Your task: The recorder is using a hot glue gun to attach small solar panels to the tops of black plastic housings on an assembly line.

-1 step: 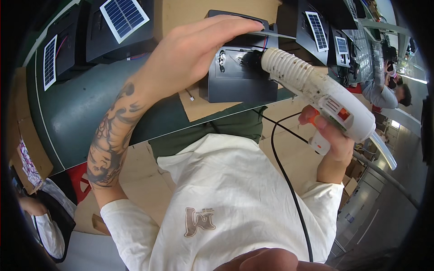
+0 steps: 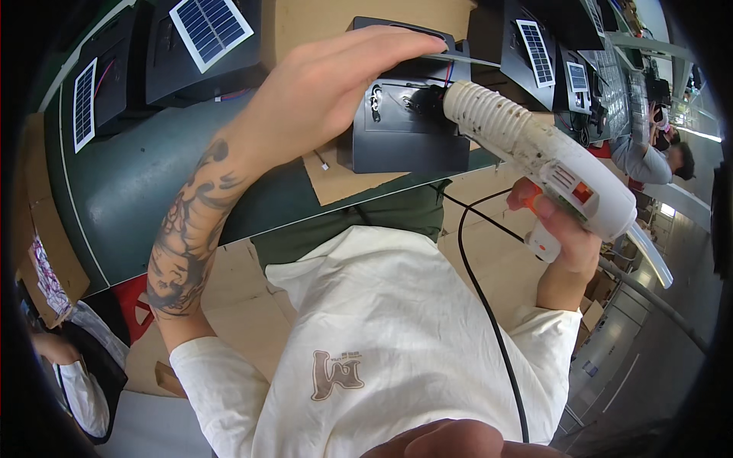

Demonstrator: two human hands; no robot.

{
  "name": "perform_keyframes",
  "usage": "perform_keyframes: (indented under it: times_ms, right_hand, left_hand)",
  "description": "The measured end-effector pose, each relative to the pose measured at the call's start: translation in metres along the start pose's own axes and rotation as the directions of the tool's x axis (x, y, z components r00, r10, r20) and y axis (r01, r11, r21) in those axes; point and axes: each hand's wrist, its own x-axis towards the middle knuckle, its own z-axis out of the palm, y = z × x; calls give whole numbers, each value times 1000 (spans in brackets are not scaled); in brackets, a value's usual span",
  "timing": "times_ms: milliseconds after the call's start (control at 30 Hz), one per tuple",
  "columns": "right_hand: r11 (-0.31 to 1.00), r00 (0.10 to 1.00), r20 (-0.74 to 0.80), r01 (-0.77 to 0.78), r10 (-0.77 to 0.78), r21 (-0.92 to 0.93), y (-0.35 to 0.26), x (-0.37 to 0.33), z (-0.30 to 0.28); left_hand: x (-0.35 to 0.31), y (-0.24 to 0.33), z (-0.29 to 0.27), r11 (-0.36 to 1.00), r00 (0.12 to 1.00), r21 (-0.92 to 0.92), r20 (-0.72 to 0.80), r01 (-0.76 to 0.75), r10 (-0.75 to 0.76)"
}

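My right hand [image 2: 561, 225] is closed round the handle of a white hot glue gun [image 2: 569, 164], fingers at its orange trigger. A translucent glue stick [image 2: 654, 259] sticks out of its back end. The gun's nozzle points at the recessed face of a black box [image 2: 412, 149], where shiny clear glue [image 2: 375, 103] shows on the left. My left hand [image 2: 343, 76] grips a thin panel [image 2: 475, 59], seen nearly edge-on and tilted up above the recess. Red and blue wires [image 2: 448, 72] run beneath the panel. My left fingers are partly hidden.
Brown cardboard [image 2: 332, 183] lies under the box on the green table [image 2: 145, 179]. Other black boxes with solar panels [image 2: 211, 32] stand left and right. A black cable [image 2: 489, 313] hangs before me. Another person [image 2: 649, 156] sits at far right; a person's arm [image 2: 57, 349] shows lower left.
The glue gun and my right hand have shifted very slightly to the right. My left hand and the panel stay nearly in place.
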Motion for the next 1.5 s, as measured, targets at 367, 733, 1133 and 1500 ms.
perform_keyframes:
  times_ms: [367, 733, 1133, 1500]
  right_hand:
    - [994, 999, 48, 3, -9, 112, -14, -1, -8]
    - [991, 989, 68, -131, 128, 27, -21, 11, 4]
    - [993, 995, -19, -98, 97, -64, -21, 6, 1]
    - [993, 994, -23, -110, 109, -52, -24, 5, -7]
  left_hand:
    - [-1, 1, 2, 1000, 1000, -15, -16, 17, -17]
    - [-3, 1, 2, 1000, 1000, -26, -6, 10, -10]
    - [-3, 2, 3, 999, 1000, -51, -19, 14, -15]
    - [-2, 0, 5, 1000, 999, -18, -24, 23, -24]
